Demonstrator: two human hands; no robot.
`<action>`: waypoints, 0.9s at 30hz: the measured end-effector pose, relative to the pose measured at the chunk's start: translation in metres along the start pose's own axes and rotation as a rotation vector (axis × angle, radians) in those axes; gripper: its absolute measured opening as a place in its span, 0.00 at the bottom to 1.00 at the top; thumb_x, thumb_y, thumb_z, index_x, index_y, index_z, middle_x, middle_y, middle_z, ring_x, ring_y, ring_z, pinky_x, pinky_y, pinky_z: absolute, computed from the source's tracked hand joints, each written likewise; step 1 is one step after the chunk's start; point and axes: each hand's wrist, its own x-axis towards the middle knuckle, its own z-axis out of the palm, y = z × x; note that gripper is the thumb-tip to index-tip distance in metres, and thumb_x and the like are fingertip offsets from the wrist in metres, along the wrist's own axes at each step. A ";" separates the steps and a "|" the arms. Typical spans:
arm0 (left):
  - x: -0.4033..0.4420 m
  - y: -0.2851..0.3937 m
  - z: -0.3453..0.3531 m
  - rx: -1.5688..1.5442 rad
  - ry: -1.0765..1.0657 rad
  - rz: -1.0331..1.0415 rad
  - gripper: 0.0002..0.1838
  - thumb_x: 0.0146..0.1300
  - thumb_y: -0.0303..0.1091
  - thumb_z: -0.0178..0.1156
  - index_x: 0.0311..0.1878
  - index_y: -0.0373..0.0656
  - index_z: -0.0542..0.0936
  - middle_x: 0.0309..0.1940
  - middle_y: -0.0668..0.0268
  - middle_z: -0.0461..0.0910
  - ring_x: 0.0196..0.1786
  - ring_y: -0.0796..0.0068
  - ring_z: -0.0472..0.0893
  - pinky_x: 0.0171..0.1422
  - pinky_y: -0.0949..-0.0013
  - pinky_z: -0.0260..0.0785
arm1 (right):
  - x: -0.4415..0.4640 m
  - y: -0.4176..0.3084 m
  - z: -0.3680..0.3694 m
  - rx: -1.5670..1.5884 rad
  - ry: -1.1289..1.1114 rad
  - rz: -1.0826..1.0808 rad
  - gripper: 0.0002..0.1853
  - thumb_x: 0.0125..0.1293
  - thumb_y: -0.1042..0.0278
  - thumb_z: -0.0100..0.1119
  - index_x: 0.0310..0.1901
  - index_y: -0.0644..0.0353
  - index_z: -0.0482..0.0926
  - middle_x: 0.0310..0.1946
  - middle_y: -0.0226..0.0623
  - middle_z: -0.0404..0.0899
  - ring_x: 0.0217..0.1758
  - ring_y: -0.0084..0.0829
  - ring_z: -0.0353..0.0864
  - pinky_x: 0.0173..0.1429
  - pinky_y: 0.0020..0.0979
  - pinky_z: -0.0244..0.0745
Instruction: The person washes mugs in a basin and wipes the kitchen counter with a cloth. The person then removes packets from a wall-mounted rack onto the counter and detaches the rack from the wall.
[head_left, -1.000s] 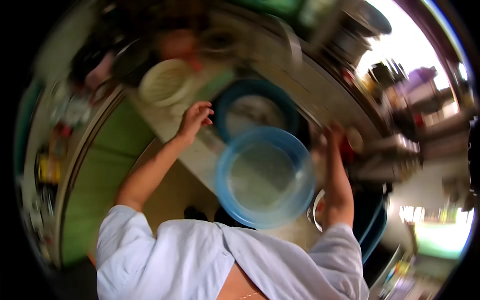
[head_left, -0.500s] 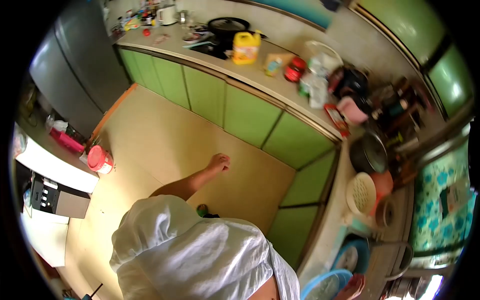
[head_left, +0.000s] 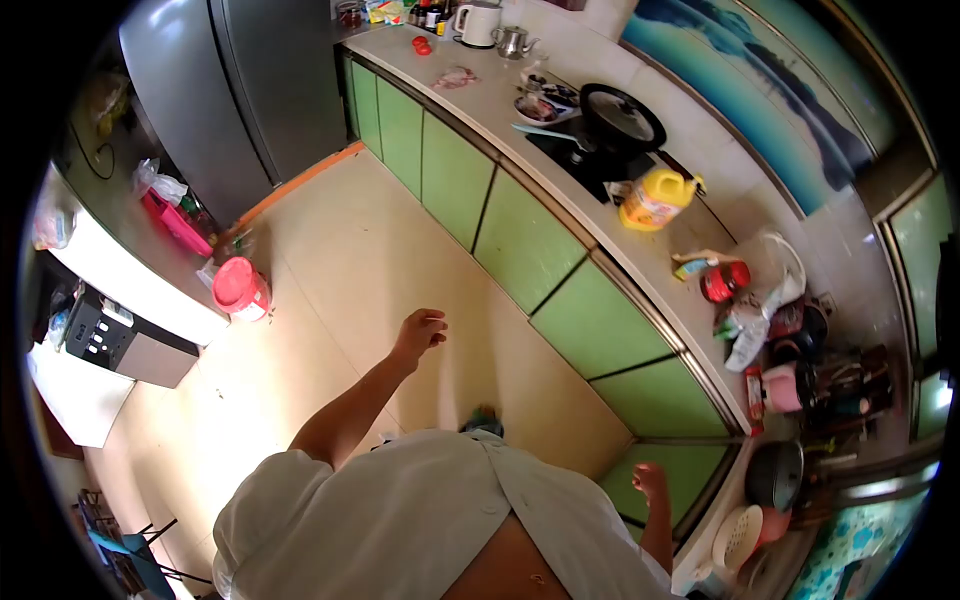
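Note:
My left hand (head_left: 420,335) hangs over the pale floor (head_left: 340,260) in front of my body, its fingers loosely curled and apart, with nothing in them. Low on the right, my right hand (head_left: 650,480) is beside the green cabinet doors (head_left: 660,470), near the counter edge. Its fingers are curled in, and whether they hold anything is too small to tell. On the counter are a yellow jug (head_left: 655,200), a red-lidded jar (head_left: 724,281) and a lidded black pan (head_left: 622,118) on the stove. A piece of raw meat (head_left: 456,78) lies near two red pieces (head_left: 422,46).
A grey refrigerator (head_left: 270,90) stands at the upper left. The red bucket (head_left: 241,289) is on the floor by a white cabinet. At the lower right are a white colander (head_left: 738,537) and a dark pot (head_left: 774,476). A folding chair (head_left: 135,550) stands at the lower left.
The view has swung away from the sink and its blue basins toward the stove counter and refrigerator. My right hand, earlier by the blue basin, is now beside the cabinets.

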 end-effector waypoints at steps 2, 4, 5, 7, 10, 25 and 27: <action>0.031 0.005 -0.015 0.030 0.003 0.025 0.13 0.55 0.28 0.52 0.45 0.39 0.71 0.30 0.65 0.75 0.26 0.77 0.75 0.29 0.76 0.67 | 0.060 -0.035 0.012 -0.095 -0.139 -0.168 0.07 0.56 0.73 0.49 0.22 0.62 0.70 0.16 0.31 0.67 0.17 0.22 0.69 0.20 0.24 0.64; 0.074 0.008 -0.035 0.138 0.024 0.063 0.13 0.56 0.28 0.51 0.45 0.38 0.71 0.31 0.64 0.75 0.27 0.76 0.75 0.29 0.75 0.68 | 0.120 -0.087 0.039 -0.198 -0.204 -0.446 0.06 0.55 0.71 0.51 0.24 0.62 0.71 0.18 0.32 0.69 0.18 0.21 0.69 0.21 0.24 0.64; 0.094 0.003 -0.052 0.214 0.057 0.065 0.13 0.56 0.28 0.51 0.45 0.38 0.71 0.32 0.63 0.74 0.28 0.76 0.76 0.29 0.75 0.68 | 0.142 -0.121 0.054 -0.214 -0.148 -0.552 0.05 0.54 0.70 0.52 0.26 0.63 0.72 0.19 0.32 0.70 0.18 0.21 0.69 0.22 0.23 0.64; 0.140 -0.035 -0.111 0.282 0.156 0.203 0.13 0.53 0.27 0.53 0.44 0.41 0.72 0.33 0.62 0.73 0.25 0.75 0.74 0.28 0.73 0.70 | 0.186 -0.184 0.099 -0.084 -0.075 -0.669 0.09 0.55 0.67 0.52 0.34 0.64 0.74 0.24 0.35 0.74 0.24 0.23 0.72 0.28 0.25 0.67; 0.148 -0.078 -0.216 0.539 0.487 -0.077 0.12 0.49 0.28 0.56 0.39 0.43 0.72 0.22 0.66 0.72 0.22 0.75 0.72 0.21 0.70 0.66 | 0.212 -0.313 0.159 -0.236 -0.273 -0.770 0.13 0.55 0.66 0.54 0.40 0.65 0.74 0.32 0.38 0.77 0.35 0.27 0.76 0.40 0.28 0.70; 0.079 -0.092 -0.440 -0.412 0.921 -0.394 0.06 0.54 0.32 0.48 0.22 0.45 0.68 0.17 0.63 0.70 0.16 0.71 0.70 0.16 0.73 0.63 | 0.305 -0.798 0.480 -0.007 -0.322 -1.089 0.19 0.54 0.63 0.56 0.47 0.61 0.70 0.40 0.42 0.76 0.44 0.38 0.76 0.46 0.34 0.71; 0.139 -0.047 -0.473 -0.414 0.807 -0.229 0.06 0.54 0.32 0.48 0.23 0.45 0.68 0.17 0.63 0.71 0.16 0.71 0.70 0.17 0.73 0.63 | 0.325 -0.845 0.501 0.072 -0.345 -0.983 0.20 0.53 0.63 0.57 0.47 0.62 0.70 0.39 0.42 0.76 0.41 0.36 0.76 0.45 0.32 0.71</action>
